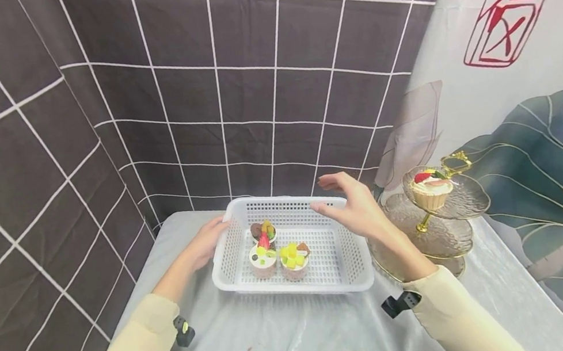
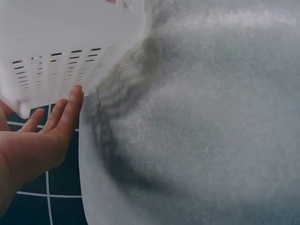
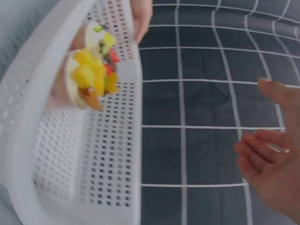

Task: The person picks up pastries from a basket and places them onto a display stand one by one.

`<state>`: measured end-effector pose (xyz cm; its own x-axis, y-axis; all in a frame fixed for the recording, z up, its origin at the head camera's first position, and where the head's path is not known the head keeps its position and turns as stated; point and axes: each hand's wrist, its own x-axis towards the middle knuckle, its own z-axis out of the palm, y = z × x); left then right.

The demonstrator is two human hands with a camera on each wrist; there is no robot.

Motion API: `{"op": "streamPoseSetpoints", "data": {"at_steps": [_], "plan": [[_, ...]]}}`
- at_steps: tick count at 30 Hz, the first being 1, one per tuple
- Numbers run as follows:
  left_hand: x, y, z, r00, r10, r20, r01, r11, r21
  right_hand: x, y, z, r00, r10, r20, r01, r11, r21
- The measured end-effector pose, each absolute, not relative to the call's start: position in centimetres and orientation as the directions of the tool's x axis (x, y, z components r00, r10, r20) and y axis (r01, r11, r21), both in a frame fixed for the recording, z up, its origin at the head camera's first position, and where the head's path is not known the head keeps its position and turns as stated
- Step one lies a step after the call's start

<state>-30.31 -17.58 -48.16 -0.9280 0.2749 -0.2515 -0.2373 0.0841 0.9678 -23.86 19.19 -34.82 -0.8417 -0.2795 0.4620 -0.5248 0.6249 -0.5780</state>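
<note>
A white slotted plastic basket [image 1: 325, 286] stands on the table, with three small fruit-topped dessert cups on its left half. One cup [image 1: 293, 260] carries yellow cubes and a brown piece. Another cup [image 1: 263, 260] has a strawberry and green bits, and behind it a third cup [image 1: 264, 231] has brown topping. My left hand [image 1: 206, 243] is at the basket's left end, its extended fingers [image 2: 70, 110] right at the outer wall. Over the right back corner my right hand [image 1: 355, 205] hovers, thumb and fingers spread apart, holding nothing.
To the right stands a tiered glass stand [image 1: 464, 201] with gold fittings, close beside my right forearm. A cream cupcake [image 1: 430, 190] with red fruit sits on its top plate. Dark grid-patterned cloth [image 1: 245, 87] rises behind and left of the pale-covered table [image 1: 280, 343].
</note>
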Motion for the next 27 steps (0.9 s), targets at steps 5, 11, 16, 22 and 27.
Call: {"op": "streamPoseSetpoints", "data": {"at_steps": [5, 11, 16, 22, 27], "plan": [[-30.2, -18.0, -47.4, -0.904, 0.305, -0.299, -0.288, 0.082, 0.954, -25.4, 17.7, -37.1, -0.872, -0.308, 0.381, -0.490, 0.553, -0.675], [-30.1, -18.7, -46.9, -0.873, 0.338, -0.353, -0.338, 0.104, 0.935, -26.8, 16.0, -39.8, -0.884, -0.377, 0.277, -0.436, 0.453, -0.778], [-30.1, -19.0, -47.1, -0.856, 0.359, -0.373, -0.363, 0.098, 0.927, -27.6, 14.8, -41.0, -0.891, -0.405, 0.204, -0.379, 0.419, -0.825], [-29.7, -19.0, -47.0, -0.841, 0.385, -0.380, -0.372, 0.097, 0.923, -28.9, 13.7, -42.2, -0.896, -0.422, 0.140, -0.327, 0.410, -0.852], [-29.5, -18.7, -46.9, -0.842, 0.383, -0.380, -0.375, 0.092, 0.923, -30.1, 13.2, -42.8, -0.889, -0.446, 0.106, -0.322, 0.444, -0.836]]}}
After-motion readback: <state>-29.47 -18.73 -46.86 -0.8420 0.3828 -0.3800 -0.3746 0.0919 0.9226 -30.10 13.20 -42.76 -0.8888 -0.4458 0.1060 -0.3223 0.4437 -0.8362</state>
